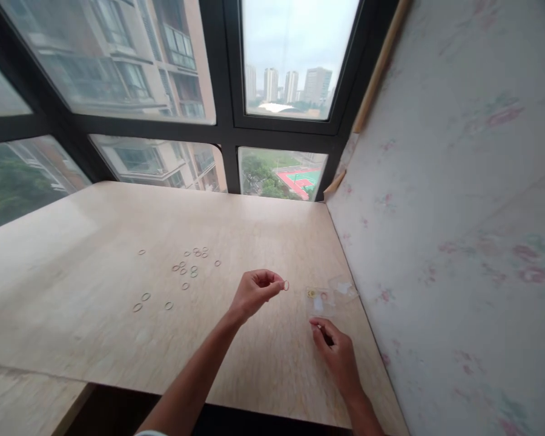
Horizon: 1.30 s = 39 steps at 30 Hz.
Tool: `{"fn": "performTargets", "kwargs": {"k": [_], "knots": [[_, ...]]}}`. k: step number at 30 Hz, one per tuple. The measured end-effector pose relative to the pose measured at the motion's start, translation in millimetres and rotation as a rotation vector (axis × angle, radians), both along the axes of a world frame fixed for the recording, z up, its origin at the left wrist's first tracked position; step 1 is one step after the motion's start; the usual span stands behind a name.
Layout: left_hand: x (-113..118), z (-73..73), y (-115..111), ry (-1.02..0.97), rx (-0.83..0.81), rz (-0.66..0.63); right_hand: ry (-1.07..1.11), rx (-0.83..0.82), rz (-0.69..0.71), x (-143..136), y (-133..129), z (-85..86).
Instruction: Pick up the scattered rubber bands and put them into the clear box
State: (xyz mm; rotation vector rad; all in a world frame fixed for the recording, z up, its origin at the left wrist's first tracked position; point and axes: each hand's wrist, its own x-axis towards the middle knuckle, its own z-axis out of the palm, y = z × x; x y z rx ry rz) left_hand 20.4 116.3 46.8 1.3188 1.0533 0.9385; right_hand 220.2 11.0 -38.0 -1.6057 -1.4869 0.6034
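Note:
Between thumb and fingertips, my left hand [257,292] pinches a thin pinkish ring [286,285], held upright above the table. My right hand [338,351] is lower and to the right, its thumb and forefinger pressed together at the near edge of a small clear plastic box [318,309]. Whether those fingers grip the box edge or some small piece cannot be made out. Inside the box lie a yellow ring-like piece [311,293] and a pinkish one [324,296]. Its clear lid [344,288] appears folded back toward the wall.
Several thin rings [194,270] lie scattered on the pale wooden table [254,230], left of my hands. A flowered wall [458,230] borders the table on the right. Dark-framed windows [231,133] stand along the back. Near me, the table edge drops to a dark gap [118,406].

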Motion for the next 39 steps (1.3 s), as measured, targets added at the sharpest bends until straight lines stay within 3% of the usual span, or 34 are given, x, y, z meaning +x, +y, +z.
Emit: {"fn": "performTargets", "kwargs": {"k": [3,7,10,16,22,32,36,39], "knots": [[43,-8.3,5,0.128,0.129,-0.106,0.019,-0.018,0.009,-1,0,1.1],[81,-18.5,17,0.426,0.452,-0.243,0.035,-0.031,0.022,-3,1,2.4],[97,-25.4,28,0.566,0.584,-0.318,0.037,-0.036,0.032,-3,1,3.3],[106,-37.1,38,0.689,0.65,-0.405,0.018,-0.041,0.026,-4,1,3.7],[78,-40.5,39,0.626,0.652,-0.287,-0.015,-0.034,0.036,-4,1,2.2],[-31,-77.4,30,0.625,0.548,-0.11,-0.051,0.002,0.032,-3,0,-0.3],[-48,-81.3,22,0.487,0.448,0.107,-0.052,0.001,-0.001,-1,2,-4.4],[-50,-82.1,20,0.414,0.41,0.15,-0.003,0.007,-0.06,-4,4,-6.5]]}}
